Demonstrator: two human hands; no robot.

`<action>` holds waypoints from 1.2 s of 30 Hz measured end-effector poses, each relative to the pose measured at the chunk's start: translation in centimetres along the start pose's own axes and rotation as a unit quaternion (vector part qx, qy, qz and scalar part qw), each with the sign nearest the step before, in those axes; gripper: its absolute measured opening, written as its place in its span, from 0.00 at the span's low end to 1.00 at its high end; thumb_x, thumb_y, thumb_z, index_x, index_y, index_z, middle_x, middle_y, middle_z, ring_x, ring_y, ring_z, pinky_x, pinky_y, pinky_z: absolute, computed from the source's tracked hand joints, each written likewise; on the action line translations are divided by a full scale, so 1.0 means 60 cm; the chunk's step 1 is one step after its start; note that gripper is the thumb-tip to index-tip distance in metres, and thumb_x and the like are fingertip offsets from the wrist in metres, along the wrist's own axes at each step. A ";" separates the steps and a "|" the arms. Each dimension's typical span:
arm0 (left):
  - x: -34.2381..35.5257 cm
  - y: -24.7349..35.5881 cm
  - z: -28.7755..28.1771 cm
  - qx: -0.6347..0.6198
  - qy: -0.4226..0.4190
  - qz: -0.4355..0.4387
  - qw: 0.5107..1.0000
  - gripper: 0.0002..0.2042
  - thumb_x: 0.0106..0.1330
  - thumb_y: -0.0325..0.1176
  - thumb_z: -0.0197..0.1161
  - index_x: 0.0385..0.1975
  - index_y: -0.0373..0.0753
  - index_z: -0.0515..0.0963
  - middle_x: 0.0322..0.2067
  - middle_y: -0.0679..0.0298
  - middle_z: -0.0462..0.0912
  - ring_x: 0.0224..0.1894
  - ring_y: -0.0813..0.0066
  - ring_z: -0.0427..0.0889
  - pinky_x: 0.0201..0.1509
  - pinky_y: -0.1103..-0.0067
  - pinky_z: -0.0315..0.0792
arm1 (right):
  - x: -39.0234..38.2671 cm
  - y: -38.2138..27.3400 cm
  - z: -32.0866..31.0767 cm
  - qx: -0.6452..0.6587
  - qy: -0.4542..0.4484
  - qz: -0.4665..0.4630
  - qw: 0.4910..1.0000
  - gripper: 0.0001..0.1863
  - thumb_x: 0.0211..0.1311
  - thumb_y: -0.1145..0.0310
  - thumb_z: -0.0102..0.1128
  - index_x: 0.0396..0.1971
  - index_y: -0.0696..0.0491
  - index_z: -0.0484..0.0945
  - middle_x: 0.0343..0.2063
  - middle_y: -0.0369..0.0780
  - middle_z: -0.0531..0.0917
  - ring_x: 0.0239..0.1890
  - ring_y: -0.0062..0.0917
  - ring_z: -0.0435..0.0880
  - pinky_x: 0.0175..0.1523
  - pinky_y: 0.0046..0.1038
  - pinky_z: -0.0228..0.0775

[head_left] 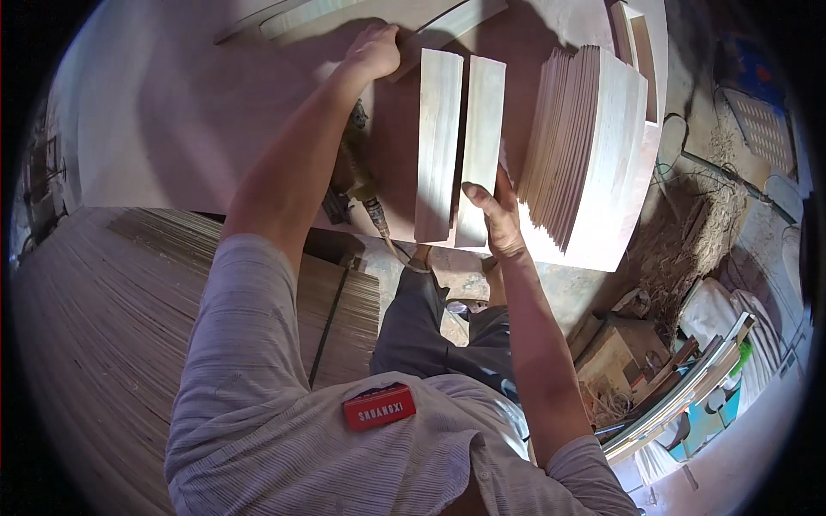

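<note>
Two pale, narrow wooden boards lie side by side on the table, a dark gap between them: a left board (438, 142) and a right board (482, 112). My right hand (506, 222) grips the near end of the right board, thumb on its face and fingers along its right edge. Farther off, my left hand (375, 52) is closed beside the end of a wooden strip (456, 24); what its fingers hold, if anything, is hidden. Below my left forearm lies a tool like an air nailer (353, 168), partly covered, with a hose fitting (375, 215) toward me.
A stack of thin boards (594, 142) stands right of my right hand on the table (155, 129). A wooden frame (638, 64) sits at the far right. Sheets are piled (112, 327) at left. Offcuts (628, 361) and shavings (701, 236) lie on the right.
</note>
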State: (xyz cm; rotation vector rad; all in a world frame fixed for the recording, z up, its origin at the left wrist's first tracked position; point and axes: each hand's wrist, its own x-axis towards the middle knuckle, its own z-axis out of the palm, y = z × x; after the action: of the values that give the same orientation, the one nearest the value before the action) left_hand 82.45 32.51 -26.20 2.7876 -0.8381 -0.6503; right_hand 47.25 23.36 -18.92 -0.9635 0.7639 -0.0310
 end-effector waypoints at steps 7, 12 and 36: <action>0.017 -0.003 0.017 -0.030 0.034 0.019 0.999 0.23 0.71 0.31 0.58 0.67 0.43 0.76 0.64 0.49 0.80 0.68 0.47 0.78 0.73 0.59 0.74 | 0.015 0.001 -0.017 -0.074 -0.004 0.103 0.992 0.59 0.56 0.58 0.81 0.83 0.55 0.53 0.66 0.49 0.79 0.62 0.33 0.81 0.73 0.36 0.67; 0.020 -0.021 0.002 -0.146 -0.022 -0.001 0.989 0.16 0.71 0.30 0.59 0.56 0.39 0.81 0.57 0.46 0.85 0.63 0.48 0.82 0.67 0.58 0.76 | 0.015 -0.009 -0.004 -0.074 0.001 0.102 0.992 0.55 0.60 0.58 0.72 0.83 0.54 0.53 0.69 0.51 0.77 0.73 0.37 0.74 0.78 0.37 0.61; -0.577 0.193 -0.006 -0.695 0.070 -0.048 0.714 0.22 0.80 0.30 0.64 0.69 0.34 0.68 0.57 0.62 0.80 0.58 0.76 0.79 0.64 0.74 0.75 | -0.111 -0.088 0.123 -0.143 0.050 -0.094 0.984 0.29 0.78 0.56 0.67 0.65 0.63 0.75 0.49 0.41 0.85 0.49 0.24 0.83 0.55 0.28 0.77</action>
State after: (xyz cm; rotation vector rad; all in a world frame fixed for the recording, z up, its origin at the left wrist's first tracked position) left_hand 51.06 42.13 -10.27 1.4148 0.0025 -0.6398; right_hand 48.35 27.92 -8.68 -1.3144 0.7808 -0.1380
